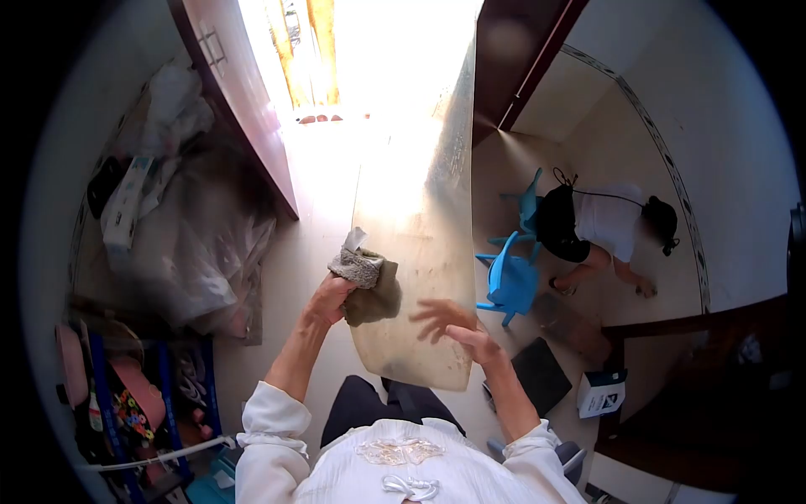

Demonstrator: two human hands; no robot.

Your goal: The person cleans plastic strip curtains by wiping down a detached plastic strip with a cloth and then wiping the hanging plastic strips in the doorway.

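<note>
My left hand [332, 299] is closed round a bunched grey-green cloth [375, 296], with a small pale scrap sticking up from its top. The cloth lies against the left side of a long, clear, smudged sheet [420, 252], which stretches from in front of my body toward the bright doorway. At the sheet's right edge is my right hand [457, 326]. Its thumb shows in front of the sheet, while its spread fingers look dimmer, as if seen through it; the hand appears to grip that edge.
Two blue chairs [510, 281] stand to the right, beside a person [600, 223] bending low. A dark flat panel [541, 375] and a white box [601, 393] lie nearer. Plastic-wrapped items [189, 244] fill the left, above a rack of shoes [138, 395]. An open door [239, 92] flanks the doorway.
</note>
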